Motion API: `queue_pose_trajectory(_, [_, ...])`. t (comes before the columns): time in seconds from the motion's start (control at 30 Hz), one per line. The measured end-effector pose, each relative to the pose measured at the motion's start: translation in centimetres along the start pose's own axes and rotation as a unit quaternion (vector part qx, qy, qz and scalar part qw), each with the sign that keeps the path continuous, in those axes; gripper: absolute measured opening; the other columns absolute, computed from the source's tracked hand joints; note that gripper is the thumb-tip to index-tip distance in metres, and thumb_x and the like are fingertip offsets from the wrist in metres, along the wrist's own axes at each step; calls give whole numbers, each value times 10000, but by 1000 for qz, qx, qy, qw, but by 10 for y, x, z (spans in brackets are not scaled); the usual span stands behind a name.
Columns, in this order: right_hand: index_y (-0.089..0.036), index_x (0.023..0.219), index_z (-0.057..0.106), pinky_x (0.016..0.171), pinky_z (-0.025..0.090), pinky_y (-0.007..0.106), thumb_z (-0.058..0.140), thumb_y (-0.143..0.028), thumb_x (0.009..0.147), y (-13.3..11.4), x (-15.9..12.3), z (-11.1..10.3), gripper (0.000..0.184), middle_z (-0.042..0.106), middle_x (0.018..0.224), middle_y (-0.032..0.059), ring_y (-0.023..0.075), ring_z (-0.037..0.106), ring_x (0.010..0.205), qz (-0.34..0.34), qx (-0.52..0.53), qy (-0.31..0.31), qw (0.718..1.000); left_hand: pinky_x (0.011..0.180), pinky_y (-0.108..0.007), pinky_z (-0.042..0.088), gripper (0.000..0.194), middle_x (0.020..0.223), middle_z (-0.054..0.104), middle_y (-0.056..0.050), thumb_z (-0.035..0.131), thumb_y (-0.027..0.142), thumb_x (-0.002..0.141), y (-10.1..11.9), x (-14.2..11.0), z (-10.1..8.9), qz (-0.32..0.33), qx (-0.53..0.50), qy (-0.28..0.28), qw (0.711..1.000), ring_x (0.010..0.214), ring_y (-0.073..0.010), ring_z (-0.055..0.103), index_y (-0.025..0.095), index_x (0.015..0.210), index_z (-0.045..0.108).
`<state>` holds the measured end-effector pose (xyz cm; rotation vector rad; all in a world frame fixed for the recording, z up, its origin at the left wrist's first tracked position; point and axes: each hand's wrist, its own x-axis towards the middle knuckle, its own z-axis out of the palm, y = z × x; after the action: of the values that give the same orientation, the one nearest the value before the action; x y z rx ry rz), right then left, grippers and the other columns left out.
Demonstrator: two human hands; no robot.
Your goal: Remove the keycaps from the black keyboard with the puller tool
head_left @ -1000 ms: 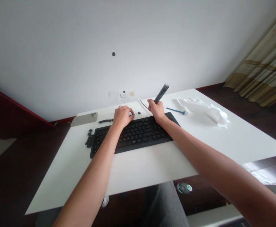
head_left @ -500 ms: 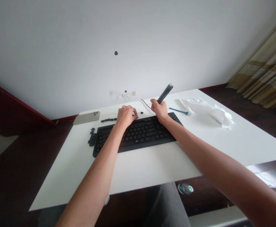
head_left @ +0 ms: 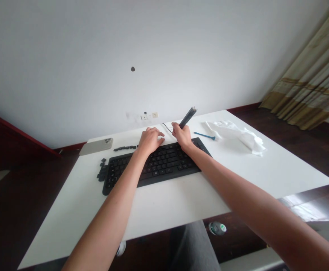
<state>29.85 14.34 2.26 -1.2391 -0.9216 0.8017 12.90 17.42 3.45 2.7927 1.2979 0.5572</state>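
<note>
A black keyboard (head_left: 164, 162) lies on the white table in front of me. Over its back edge is my left hand (head_left: 150, 140), thumb and index fingertip closed around a small black keycap (head_left: 161, 137), mostly hidden between them. My right hand (head_left: 182, 135) is wrapped in a fist around a thick dark grey stick-shaped tool (head_left: 188, 117), whose pale upper end leans up and right. Its lower end is hidden by the hand, over the keyboard's back right part. Loose black keycaps lie in a row (head_left: 125, 148) behind the keyboard and in a group (head_left: 102, 171) at its left.
A phone (head_left: 96, 146) lies at the table's back left. To the right are a thin blue stick-like tool (head_left: 204, 136) and a crumpled white cloth (head_left: 238, 136). A thin black cable (head_left: 167, 128) runs behind the keyboard. Below the table stands a bottle (head_left: 217, 228).
My left hand has shifted right relative to the keyboard, to the lone keycap behind it. My right hand keeps its grip on the grey tool. The whole view has turned slightly.
</note>
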Motion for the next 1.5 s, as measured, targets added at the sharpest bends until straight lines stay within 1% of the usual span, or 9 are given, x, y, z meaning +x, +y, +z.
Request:
queue_pose_trajectory(0.13, [-228,563,440,536,363,248,576,-426,838,3,1,1,365,470,505,-33,110,442,512,-1,-4,0,1000,968,-409,471,171,1114,745,-69,656,264,940,7,2,1,14,16,-7,1000,1075,-291,601,246,1004,814])
queue_pose_trajectory(0.3, [-225,571,453,535,361,252,580,-417,838,4,2,2,352,476,513,-27,114,456,518,-3,1,-2,1000,976,-412,481,136,1037,768,-66,681,221,908,6,-1,-1,5,22,-18,1000,1067,-297,630,243,937,812])
queue_pose_trajectory(0.37, [-227,569,446,529,355,256,580,-417,838,4,2,1,355,468,510,-27,114,449,515,-3,3,-5,1000,992,-424,482,150,1056,771,-68,685,240,906,5,-3,-2,1,25,-16,1000,1083,-305,636,246,991,809])
queue_pose_trajectory(0.5, [-235,577,426,522,355,261,581,-407,832,4,2,1,344,453,508,-30,115,431,510,-8,16,-8,1000,1048,-428,476,313,1184,759,-60,640,238,925,3,-7,-6,1,20,-9,1000,1156,-299,637,256,1217,750])
queue_pose_trajectory(0.57, [-234,579,430,523,358,261,582,-395,825,4,2,1,331,456,510,-29,115,433,511,-8,17,-10,1000,1068,-416,472,344,1202,760,-50,612,217,932,2,-9,-7,4,19,-17,1000,1171,-288,644,255,1249,740])
queue_pose_trajectory(0.73, [-232,589,437,531,371,257,584,-388,808,3,1,1,307,466,514,-27,118,452,525,-8,3,-11,1000,1069,-404,480,292,1177,776,-32,573,227,956,-1,-10,-4,0,16,-38,999,1145,-278,671,268,1144,792])
queue_pose_trajectory(0.93, [-245,591,413,512,365,255,583,-408,799,1,0,2,314,445,507,-31,121,448,524,-6,-14,-5,1000,1038,-417,490,260,1096,792,-52,607,204,934,-1,-8,-2,2,14,-29,999,1086,-283,694,264,1091,805])
queue_pose_trajectory(1.23, [-247,574,395,502,356,262,585,-382,811,0,-1,2,332,430,498,-31,115,423,505,-14,-19,-10,1000,916,-386,512,110,1025,779,-55,696,264,907,7,-7,-2,-46,-30,-34,998,981,-263,701,247,982,775])
queue_pose_trajectory(1.5, [-245,568,391,494,337,259,595,-356,802,3,1,2,329,418,496,-43,104,404,494,-18,2,-18,1000,924,-403,503,81,979,773,-55,695,240,902,9,-7,-1,-53,-30,-29,998,1000,-279,683,247,953,759])
